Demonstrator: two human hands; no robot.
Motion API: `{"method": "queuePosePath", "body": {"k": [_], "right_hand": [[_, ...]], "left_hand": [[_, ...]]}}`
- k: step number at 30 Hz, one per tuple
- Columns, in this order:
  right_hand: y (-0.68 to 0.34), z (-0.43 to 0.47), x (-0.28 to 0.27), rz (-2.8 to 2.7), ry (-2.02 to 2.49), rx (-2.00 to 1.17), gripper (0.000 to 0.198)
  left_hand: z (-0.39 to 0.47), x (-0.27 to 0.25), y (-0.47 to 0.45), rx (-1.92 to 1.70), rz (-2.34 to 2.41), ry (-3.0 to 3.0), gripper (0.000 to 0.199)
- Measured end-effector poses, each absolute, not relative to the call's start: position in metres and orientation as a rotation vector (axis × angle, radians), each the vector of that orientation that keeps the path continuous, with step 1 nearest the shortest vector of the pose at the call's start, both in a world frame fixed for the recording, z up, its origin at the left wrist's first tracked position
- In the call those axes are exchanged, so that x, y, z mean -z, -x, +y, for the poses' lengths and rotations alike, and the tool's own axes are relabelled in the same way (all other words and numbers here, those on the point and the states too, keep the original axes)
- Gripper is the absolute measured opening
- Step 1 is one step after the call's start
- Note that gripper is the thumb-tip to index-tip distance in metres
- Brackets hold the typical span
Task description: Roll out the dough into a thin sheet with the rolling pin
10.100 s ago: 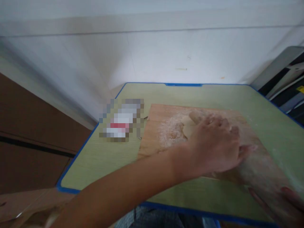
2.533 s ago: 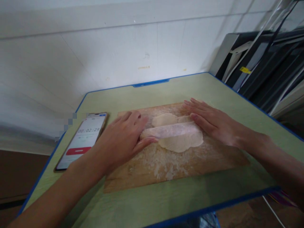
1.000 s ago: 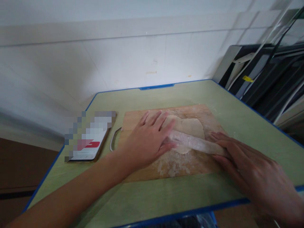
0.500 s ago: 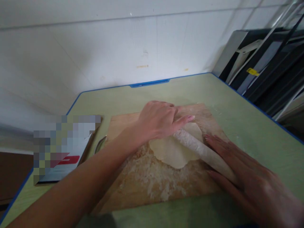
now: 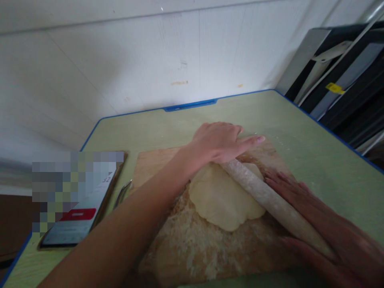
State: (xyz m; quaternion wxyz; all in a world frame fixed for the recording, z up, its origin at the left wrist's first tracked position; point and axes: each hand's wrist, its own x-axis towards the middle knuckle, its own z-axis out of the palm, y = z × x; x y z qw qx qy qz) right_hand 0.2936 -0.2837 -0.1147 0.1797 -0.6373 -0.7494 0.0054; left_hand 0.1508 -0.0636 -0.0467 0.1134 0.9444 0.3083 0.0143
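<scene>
A flour-dusted rolling pin (image 5: 270,198) lies slantwise across the right part of a flat, pale dough sheet (image 5: 217,196). My left hand (image 5: 220,140) is closed over the far end of the pin, thumb stretched to the right; its palm hides that end. Around the near end, my right hand (image 5: 330,224) holds the pin between the thumb and straight fingers, slightly blurred. Under the dough is a wooden board (image 5: 168,256), streaked with loose flour. The dough's edge is uneven, and part of it sits beneath the pin.
A phone (image 5: 87,230), partly pixelated, rests left of the board. Between them is a thin metal object (image 5: 122,194), partly hidden by my left forearm. A white wall (image 5: 144,60) stands behind the green, blue-edged table (image 5: 138,132); dark panels (image 5: 354,96) lean at right.
Both hands and the rolling pin have shifted rightward over the dough, the left hand also slightly farther away. More dough shows left of the pin. The view has moved a little too.
</scene>
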Motion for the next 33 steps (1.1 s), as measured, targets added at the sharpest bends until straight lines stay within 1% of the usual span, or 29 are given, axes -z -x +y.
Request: {"method": "queuePosePath", "body": {"k": [4,10,16,25,33], "right_hand": [[-0.294,-0.286,0.116,-2.084,1.811,-0.026,0.072],[-0.293,-0.284,0.108,-2.15,1.798,0.02,0.075],[-0.294,-0.278,0.105,-2.179,1.792,0.075,0.074],[-0.298,-0.281,0.1,-2.106,1.866,0.061,0.075],[-0.303,-0.271,0.094,-2.061,1.847,-0.008,0.069]], "left_hand": [[-0.06,0.048,-0.157,-0.047,0.899,-2.72,0.072],[-0.058,0.049,-0.166,-0.185,0.872,-2.677,0.063],[-0.053,0.05,-0.177,-0.283,0.791,-2.626,0.055],[-0.041,0.057,-0.197,-0.452,0.792,-2.614,0.058],[-0.038,0.059,-0.205,-0.519,0.832,-2.573,0.06]]}}
